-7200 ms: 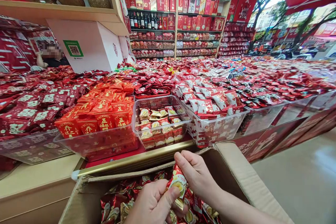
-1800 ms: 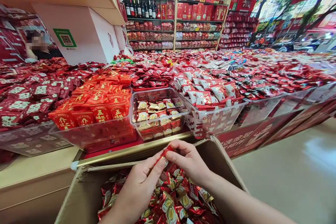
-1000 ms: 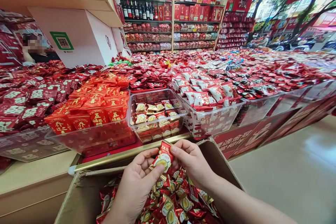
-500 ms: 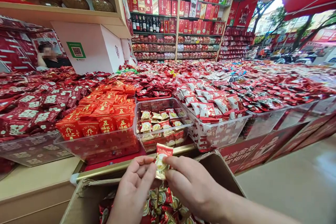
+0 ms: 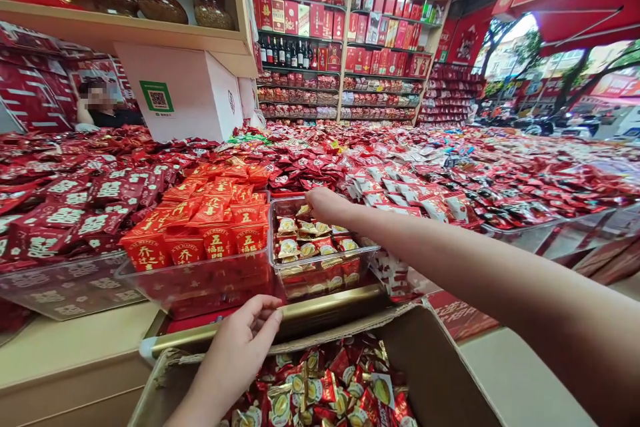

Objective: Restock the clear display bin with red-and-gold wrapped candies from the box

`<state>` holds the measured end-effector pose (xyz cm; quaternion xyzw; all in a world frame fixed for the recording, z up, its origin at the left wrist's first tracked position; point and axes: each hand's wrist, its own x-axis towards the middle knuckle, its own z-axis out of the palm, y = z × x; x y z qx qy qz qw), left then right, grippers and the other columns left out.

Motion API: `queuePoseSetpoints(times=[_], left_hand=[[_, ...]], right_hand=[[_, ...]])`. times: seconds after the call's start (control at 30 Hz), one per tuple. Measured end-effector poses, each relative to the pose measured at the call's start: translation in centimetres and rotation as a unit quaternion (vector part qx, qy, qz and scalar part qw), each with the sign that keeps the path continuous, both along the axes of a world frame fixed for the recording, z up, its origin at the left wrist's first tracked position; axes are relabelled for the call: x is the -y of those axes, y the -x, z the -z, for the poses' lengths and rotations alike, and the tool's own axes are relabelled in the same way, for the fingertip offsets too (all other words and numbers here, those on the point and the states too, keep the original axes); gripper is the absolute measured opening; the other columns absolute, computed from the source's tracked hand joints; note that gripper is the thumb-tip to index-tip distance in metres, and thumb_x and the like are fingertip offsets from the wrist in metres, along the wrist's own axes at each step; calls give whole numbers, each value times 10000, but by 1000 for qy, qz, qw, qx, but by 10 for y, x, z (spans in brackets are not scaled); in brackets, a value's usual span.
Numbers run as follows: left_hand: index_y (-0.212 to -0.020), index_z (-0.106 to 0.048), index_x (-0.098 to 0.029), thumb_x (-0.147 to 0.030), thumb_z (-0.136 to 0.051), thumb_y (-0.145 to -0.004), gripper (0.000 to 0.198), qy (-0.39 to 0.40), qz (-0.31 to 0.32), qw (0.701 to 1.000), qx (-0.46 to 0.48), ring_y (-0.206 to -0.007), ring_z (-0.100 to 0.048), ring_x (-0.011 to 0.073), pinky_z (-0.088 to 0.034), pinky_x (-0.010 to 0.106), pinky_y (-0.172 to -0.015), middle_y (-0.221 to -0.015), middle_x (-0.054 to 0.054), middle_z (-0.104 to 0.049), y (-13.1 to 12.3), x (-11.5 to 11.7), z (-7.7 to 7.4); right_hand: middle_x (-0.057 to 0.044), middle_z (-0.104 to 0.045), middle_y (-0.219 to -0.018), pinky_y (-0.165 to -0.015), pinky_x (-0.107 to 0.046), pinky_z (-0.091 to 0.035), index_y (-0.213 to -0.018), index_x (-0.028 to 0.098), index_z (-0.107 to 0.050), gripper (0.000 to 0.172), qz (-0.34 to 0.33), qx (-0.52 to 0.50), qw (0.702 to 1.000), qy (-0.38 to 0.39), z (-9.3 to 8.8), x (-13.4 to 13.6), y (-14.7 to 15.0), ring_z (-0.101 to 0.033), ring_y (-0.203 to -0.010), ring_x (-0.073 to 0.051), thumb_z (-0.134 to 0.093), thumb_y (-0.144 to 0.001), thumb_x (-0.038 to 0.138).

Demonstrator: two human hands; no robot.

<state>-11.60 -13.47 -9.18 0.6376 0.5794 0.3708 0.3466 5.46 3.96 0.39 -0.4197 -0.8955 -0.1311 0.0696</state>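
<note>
My right hand (image 5: 326, 205) reaches into the back of a clear plastic bin (image 5: 325, 258), its fingers bent down onto a gold-and-red wrapped candy (image 5: 304, 211); the hand hides most of the fingertips. Rows of similar durian-pictured candies (image 5: 307, 250) lie in that bin. My left hand (image 5: 247, 330) hovers over the near rim of an open cardboard box (image 5: 430, 347), thumb and fingers slightly apart with nothing between them. Loose candies (image 5: 325, 390) of the same kind fill the bottom of the box, partly covered by my left forearm.
Left of the bin stands a bin of orange-red packets (image 5: 215, 213); to its right are white-and-red packets (image 5: 390, 180). A gold edge bar (image 5: 320, 307) runs between bins and box. A white QR-code box (image 5: 175, 93) stands behind, with a person (image 5: 107, 110) at far left.
Both hands were together over the box holding one candy. My right hand has moved forward into the clear bin; my left has let go and drawn away from it. The view has shifted slightly.
</note>
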Motion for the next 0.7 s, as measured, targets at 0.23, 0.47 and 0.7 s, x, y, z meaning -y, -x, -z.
queuePoseSetpoints(times=[0.23,0.47,0.7], left_hand=[[-799,-568,-206,-312,-448,-776,162,-20,30,994,-98,-618,-561,143,-419,231,-584,-666,-21,-627,-8,8,-15],[-806,-558,-214,-289,-425,-786,154,-28,53,991,-121,-641,-573,136,-410,221,-605,-712,-22,-636,-6,8,-9],[-848,-582,-215,-277,-409,-783,194,-36,58,989,-129,-661,-588,154,-404,236,-612,-734,-4,-652,-7,9,-9]], right_hand=[[-129,-629,-797,-615,-223,-369,-775,77,-614,166,20,56,998,30,9,-10,1,-567,-765,-198,-498,-657,62],[-112,-627,-837,-623,-211,-363,-842,87,-597,213,15,66,997,39,9,0,5,-566,-779,-177,-456,-684,65],[-115,-626,-850,-653,-210,-369,-807,83,-610,187,-24,96,992,73,20,5,10,-558,-820,-187,-512,-649,81]])
